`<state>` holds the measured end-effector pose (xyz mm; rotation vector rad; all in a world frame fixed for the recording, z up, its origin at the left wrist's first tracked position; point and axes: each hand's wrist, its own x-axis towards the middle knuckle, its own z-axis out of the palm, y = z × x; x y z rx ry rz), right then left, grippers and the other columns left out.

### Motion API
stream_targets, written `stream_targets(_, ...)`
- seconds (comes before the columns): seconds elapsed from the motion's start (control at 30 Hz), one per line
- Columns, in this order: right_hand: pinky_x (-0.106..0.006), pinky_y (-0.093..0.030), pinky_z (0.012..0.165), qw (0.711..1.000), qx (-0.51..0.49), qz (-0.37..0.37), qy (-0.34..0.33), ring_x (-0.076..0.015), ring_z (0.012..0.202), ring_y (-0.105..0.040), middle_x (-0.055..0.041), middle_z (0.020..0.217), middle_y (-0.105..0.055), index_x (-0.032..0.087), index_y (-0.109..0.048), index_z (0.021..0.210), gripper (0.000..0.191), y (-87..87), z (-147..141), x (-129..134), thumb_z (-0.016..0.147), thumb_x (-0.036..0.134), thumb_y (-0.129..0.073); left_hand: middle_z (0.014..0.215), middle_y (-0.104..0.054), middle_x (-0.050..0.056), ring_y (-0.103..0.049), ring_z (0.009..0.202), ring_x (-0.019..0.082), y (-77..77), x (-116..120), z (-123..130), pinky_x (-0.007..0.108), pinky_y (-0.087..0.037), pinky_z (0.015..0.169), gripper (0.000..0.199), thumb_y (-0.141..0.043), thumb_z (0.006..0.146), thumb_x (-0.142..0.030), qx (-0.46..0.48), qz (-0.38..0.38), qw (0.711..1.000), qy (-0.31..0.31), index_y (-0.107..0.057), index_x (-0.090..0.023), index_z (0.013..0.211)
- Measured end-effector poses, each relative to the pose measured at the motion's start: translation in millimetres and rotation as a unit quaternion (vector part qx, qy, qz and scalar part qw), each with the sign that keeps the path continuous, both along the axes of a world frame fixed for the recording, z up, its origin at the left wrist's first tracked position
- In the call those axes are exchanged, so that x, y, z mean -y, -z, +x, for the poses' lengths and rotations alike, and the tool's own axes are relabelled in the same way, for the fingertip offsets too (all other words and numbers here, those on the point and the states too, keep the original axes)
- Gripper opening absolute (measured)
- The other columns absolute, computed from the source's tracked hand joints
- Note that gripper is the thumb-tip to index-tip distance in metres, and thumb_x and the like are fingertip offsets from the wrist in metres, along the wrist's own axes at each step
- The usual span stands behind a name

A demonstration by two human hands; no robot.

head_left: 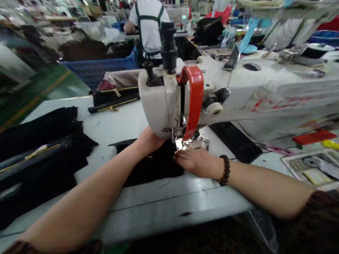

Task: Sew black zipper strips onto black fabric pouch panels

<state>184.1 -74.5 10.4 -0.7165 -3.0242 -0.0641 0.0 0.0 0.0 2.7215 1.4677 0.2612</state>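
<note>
A black piece of fabric (156, 165) lies on the table under the head of a white sewing machine (155, 100) with a red guard (194, 100). My left hand (149, 141) rests on the fabric's upper part, left of the needle area; its fingertips are hidden behind the machine head. Close in front of the lit presser foot (179, 144), my right hand (197, 162) lies on the fabric's right edge with its fingers together and bent. Whether they pinch the fabric is too small to tell.
Black fabric pieces with zippers (42, 151) cover the table's left side. Zippered pouches (115, 98) lie behind. A black strip (235, 141) and a parts tray (315, 169) are at right. Beyond stand a blue crate (103, 70) and a person (149, 26).
</note>
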Motion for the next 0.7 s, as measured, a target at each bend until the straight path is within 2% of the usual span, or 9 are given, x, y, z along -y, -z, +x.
stream_targets(0.13,-0.026,-0.035,0.046,1.000,-0.002,-0.001,0.000,-0.0161,0.073,-0.060,-0.0081,0.099,-0.063,0.013,-0.059,0.098,0.024,0.0,1.1,-1.8,0.082,0.008,-0.042,0.095,-0.065,0.008,-0.058,0.093,0.025,-11.0,26.5,-6.4,0.035,-0.047,0.081,0.018,-0.047,0.082,-0.019,0.002,0.007,1.000,0.002,-0.061,-0.014,0.092)
stream_targets(0.27,-0.025,-0.034,0.045,1.000,-0.003,0.002,0.001,-0.0153,0.071,-0.060,-0.0086,0.099,-0.063,0.012,-0.059,0.097,0.023,-1.2,0.4,-2.1,0.083,0.008,-0.041,0.095,-0.065,0.008,-0.058,0.095,0.024,-21.0,38.8,-7.4,0.035,-0.047,0.082,0.016,-0.053,0.080,-0.018,0.014,0.016,1.000,0.000,-0.062,-0.014,0.092)
stream_targets(0.4,-0.025,-0.031,0.044,1.000,-0.006,0.003,0.007,-0.0146,0.070,-0.060,-0.0078,0.096,-0.064,0.013,-0.059,0.096,0.022,-0.9,1.1,-1.7,0.084,0.008,-0.042,0.100,-0.064,0.011,-0.055,0.102,0.026,-33.4,51.8,-7.9,0.038,-0.044,0.089,0.023,-0.057,0.080,-0.025,-0.020,0.029,0.998,0.042,-0.062,-0.011,0.097)
stream_targets(0.47,-0.026,-0.030,0.044,1.000,-0.015,0.005,0.013,-0.0144,0.070,-0.060,-0.0071,0.095,-0.064,0.014,-0.059,0.096,0.021,-0.2,1.9,-1.4,0.084,0.010,-0.042,0.105,-0.062,0.013,-0.053,0.106,0.028,-39.4,63.5,-9.2,0.041,-0.041,0.093,0.037,-0.057,0.079,-0.041,-0.043,0.027,0.994,0.092,-0.063,-0.010,0.099)
stream_targets(0.53,-0.026,-0.030,0.045,0.999,-0.034,0.012,0.027,-0.0146,0.071,-0.060,-0.0070,0.095,-0.064,0.015,-0.059,0.095,0.020,0.7,2.2,-0.9,0.086,0.013,-0.042,0.112,-0.060,0.016,-0.051,0.109,0.030,-42.8,76.6,-9.4,0.044,-0.039,0.095,0.065,-0.053,0.071,-0.063,-0.061,0.018,0.988,0.139,-0.061,-0.008,0.104)
stream_targets(0.6,-0.026,-0.032,0.047,0.997,-0.055,0.019,0.044,-0.0150,0.073,-0.060,-0.0076,0.095,-0.065,0.015,-0.059,0.095,0.020,1.9,1.8,-0.6,0.086,0.015,-0.041,0.117,-0.056,0.019,-0.050,0.111,0.032,-42.0,87.5,-7.4,0.044,-0.040,0.095,0.082,-0.050,0.065,-0.071,-0.084,0.014,0.982,0.170,-0.056,-0.004,0.110)
stream_targets(0.63,-0.025,-0.033,0.048,0.997,-0.064,0.017,0.050,-0.0151,0.073,-0.060,-0.0079,0.095,-0.065,0.014,-0.059,0.095,0.019,2.5,1.5,-0.6,0.086,0.015,-0.041,0.117,-0.056,0.020,-0.051,0.110,0.031,-39.9,91.1,-5.6,0.043,-0.041,0.094,0.079,-0.053,0.067,-0.067,-0.095,0.026,0.980,0.174,-0.055,-0.002,0.112)
stream_targets(0.7,-0.024,-0.035,0.050,0.996,-0.077,-0.001,0.052,-0.0146,0.074,-0.059,-0.0083,0.093,-0.065,0.014,-0.059,0.094,0.019,3.6,1.5,-1.3,0.085,0.013,-0.042,0.111,-0.060,0.019,-0.057,0.103,0.027,-33.5,94.2,-1.8,0.036,-0.046,0.089,0.049,-0.057,0.076,-0.039,-0.109,0.073,0.975,0.178,-0.057,-0.001,0.107)
